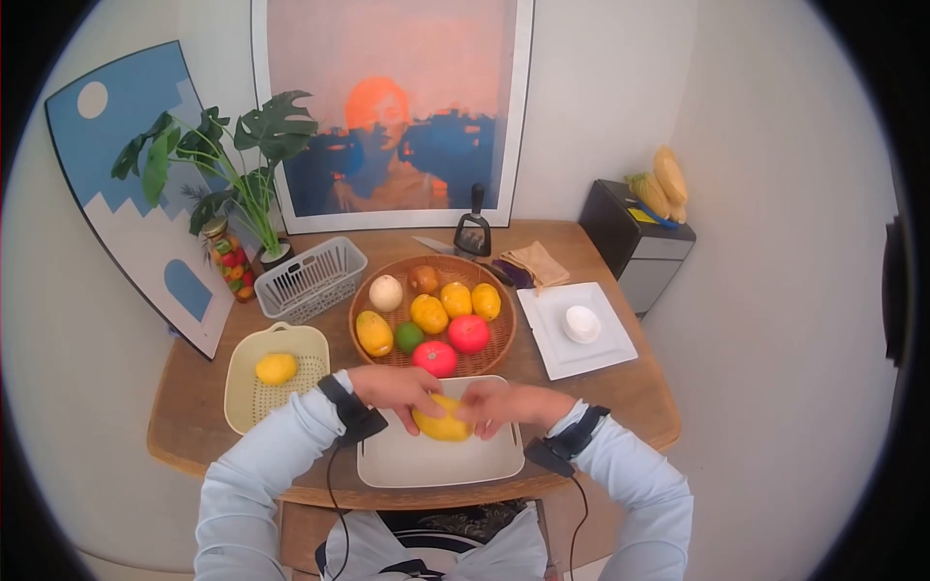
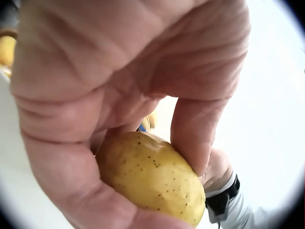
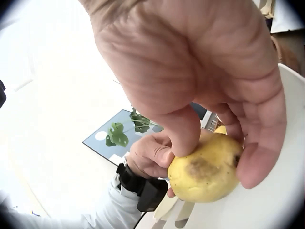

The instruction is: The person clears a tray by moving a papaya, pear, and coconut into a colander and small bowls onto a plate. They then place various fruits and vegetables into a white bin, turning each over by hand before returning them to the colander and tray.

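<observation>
The bare left hand (image 2: 128, 62), very close in the left wrist view, has its fingers and thumb curled round an oval yellow fruit with small dark specks (image 2: 152, 176). The bare right hand (image 3: 190, 62) pinches the same fruit between thumb and fingers, so both hands are together on it. The fruit is over the shallow off-white tray with rounded corners (image 1: 441, 467), near its side toward the round brown woven basket (image 1: 511, 334); whether it touches the tray, I cannot tell.

For handling it well, I would let one hand carry the weight while the other turns the fruit a little at a time. The pressure should be even and light, because the brownish patch (image 3: 202, 169) may be soft and could tear under a thumb. It seems wise to keep the fruit low over the tray, so a slip would make only a short fall.
</observation>
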{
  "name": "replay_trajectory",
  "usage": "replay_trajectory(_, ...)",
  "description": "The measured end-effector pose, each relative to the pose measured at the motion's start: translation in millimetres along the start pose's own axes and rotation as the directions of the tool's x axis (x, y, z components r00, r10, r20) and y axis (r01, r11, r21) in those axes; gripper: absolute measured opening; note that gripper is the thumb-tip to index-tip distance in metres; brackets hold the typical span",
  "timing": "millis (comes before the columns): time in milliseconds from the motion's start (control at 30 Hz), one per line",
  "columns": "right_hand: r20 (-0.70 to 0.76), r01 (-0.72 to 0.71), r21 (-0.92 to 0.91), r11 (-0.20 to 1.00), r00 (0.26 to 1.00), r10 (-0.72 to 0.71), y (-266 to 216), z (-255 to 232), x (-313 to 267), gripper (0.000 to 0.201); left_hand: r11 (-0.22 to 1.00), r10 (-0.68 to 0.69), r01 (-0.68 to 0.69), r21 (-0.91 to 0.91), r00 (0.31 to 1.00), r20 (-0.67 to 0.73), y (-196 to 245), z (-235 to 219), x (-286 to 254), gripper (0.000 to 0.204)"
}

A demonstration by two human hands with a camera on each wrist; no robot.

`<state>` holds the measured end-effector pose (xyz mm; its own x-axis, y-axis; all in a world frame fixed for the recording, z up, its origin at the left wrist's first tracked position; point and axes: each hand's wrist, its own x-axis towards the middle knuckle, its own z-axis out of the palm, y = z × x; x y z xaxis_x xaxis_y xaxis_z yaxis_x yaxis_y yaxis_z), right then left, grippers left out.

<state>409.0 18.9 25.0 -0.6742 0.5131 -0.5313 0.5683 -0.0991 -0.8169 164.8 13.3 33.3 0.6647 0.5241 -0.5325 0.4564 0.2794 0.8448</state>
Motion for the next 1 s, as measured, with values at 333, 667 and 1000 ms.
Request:
replay_trajectory(333,-0.771,0.480,-0.319,0.817,0.369,-0.518,-78,-35,25,0.055,0.575,0.444,-0.639,-0.510,0.768,-0.462,57,-10,13,0.042)
replay_trajectory(667,-0.843,0.454,-0.504,0.735,-0.074,-0.533,-63,-16,82,0.037,0.399,0.236,-0.735,-0.548,0.660,-0.713,39,-20,69,0.039)
replay_trajectory(1000,-0.813,0.580,-0.351,0.735,0.201,-0.547,-60,-26,76,0.026,0.398,0.298,-0.687,-0.608,0.724,-0.622,15,-33,62,0.030)
